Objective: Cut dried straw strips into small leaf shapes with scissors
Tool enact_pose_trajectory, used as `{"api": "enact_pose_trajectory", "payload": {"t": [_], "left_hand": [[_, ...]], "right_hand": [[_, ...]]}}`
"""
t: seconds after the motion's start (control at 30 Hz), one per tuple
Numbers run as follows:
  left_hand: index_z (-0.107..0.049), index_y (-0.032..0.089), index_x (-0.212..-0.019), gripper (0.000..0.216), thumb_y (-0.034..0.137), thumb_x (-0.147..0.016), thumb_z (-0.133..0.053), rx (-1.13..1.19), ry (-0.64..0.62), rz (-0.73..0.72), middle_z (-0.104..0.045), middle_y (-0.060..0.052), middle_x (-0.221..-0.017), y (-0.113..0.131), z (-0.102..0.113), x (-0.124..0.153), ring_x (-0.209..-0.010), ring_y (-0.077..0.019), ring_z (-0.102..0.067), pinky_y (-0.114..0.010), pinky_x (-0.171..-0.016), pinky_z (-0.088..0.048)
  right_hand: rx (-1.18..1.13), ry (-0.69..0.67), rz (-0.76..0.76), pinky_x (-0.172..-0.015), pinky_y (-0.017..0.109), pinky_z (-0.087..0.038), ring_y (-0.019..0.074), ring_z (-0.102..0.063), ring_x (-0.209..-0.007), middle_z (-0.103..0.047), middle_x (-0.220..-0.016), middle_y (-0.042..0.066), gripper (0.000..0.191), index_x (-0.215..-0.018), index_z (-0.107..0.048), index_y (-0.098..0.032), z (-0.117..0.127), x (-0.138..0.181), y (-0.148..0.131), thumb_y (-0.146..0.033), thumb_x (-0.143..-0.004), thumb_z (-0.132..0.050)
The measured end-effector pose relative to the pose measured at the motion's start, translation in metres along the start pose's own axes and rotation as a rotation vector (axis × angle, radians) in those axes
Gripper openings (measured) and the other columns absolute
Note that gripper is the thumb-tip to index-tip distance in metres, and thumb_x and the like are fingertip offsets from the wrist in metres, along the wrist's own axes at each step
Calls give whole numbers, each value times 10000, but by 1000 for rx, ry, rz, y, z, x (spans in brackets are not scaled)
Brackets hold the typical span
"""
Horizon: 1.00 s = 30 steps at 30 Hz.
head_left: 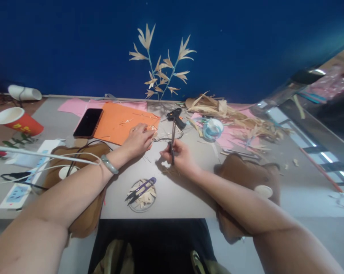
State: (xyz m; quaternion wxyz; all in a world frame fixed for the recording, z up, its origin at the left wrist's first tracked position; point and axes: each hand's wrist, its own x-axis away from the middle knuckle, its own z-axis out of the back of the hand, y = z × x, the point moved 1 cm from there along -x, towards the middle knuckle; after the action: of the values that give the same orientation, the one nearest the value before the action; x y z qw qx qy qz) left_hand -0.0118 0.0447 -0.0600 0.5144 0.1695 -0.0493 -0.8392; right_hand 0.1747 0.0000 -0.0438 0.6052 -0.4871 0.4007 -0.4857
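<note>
My left hand [138, 140] rests on the edge of an orange sheet [119, 121], fingers curled over a small pale straw piece that I cannot make out clearly. My right hand [179, 156] is closed around a thin dark tool [173, 135] held upright on the grey table [177, 196], its tip pointing toward a black glue gun [176, 116]. A jade bangle [109, 164] sits on my left wrist. Near the front edge lies a round dish of straw bits [142, 195] with dark thread snips [140, 189] across it.
A black phone [88, 122] lies on the orange sheet's left. A red paper cup [16, 121] lies tipped at far left. Dried husks [229, 114] and a tape roll [212, 128] sit at right. Brown cushions [247, 173] flank my arms. A straw-leaf sprig [163, 72] decorates the blue wall.
</note>
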Motion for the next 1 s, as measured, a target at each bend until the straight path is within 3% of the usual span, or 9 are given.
{"api": "enact_pose_trajectory", "payload": {"t": [0.2,0.37,0.5,0.7,1.0], "left_hand": [[-714,224,-921,225,228,-832,-507,21,113,-70,-589,-110,-1157,-4,-7,-5,-1114,-265,-488,-444,-964,-306],[-719,230,-855,199,178,-763,-550,43,96,-101,-682,-66,-1007,-6,0,-6,-998,-234,-559,-447,-971,-288],[-731,232,-816,240,152,-759,-512,88,106,-34,-715,-52,-935,-9,8,-8,-918,-212,-596,-447,-986,-288],[-746,186,-910,303,172,-770,-478,179,97,73,-725,-75,-957,-14,27,-12,-918,-214,-611,-382,-901,-398],[-737,187,-878,221,251,-723,-594,294,151,259,-739,-41,-849,-15,42,-7,-818,-204,-637,-316,-814,-459]], "right_hand": [[-40,1,7,-504,234,-400,101,-505,-531,-592,-631,-23,264,-683,-471,-192,2,-3,1,-289,-652,-715],[-60,13,-1,-501,238,-414,111,-526,-546,-604,-655,-16,298,-688,-461,-199,4,-4,3,-318,-634,-729],[-59,22,-7,-476,232,-404,104,-509,-525,-600,-642,-17,305,-687,-465,-200,3,-5,4,-347,-638,-728],[-40,32,-10,-475,230,-408,105,-511,-527,-605,-634,-12,306,-681,-481,-196,4,-6,3,-364,-633,-732],[-35,42,-21,-459,220,-407,96,-490,-504,-589,-611,-16,287,-694,-485,-188,4,-7,3,-351,-646,-716]]}}
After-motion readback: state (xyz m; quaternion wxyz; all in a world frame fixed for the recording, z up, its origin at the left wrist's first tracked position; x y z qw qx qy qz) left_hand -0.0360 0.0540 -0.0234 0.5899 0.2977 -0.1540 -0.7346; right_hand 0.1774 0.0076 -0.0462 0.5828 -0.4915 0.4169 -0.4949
